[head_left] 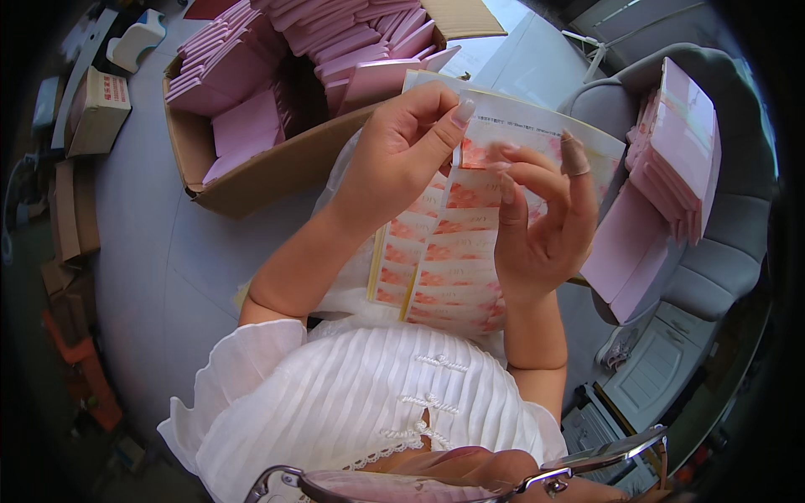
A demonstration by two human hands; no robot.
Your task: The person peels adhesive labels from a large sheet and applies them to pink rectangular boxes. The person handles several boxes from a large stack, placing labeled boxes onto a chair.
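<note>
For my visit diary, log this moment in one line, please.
left hand: at top of sheet; right hand: over sheet, fingers curled; box: pink pieces inside; chair: pink stack

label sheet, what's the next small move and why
Perhaps pinch the orange-patterned label with the right hand: its fingertips appear close beside that label, and the left hand is near the top of the label sheet, seemingly placed to steady it.

My label sheets (457, 243) look like smooth paper. The box (260, 178) is matt cardboard; my blouse (352, 377) is pleated cloth.
</note>
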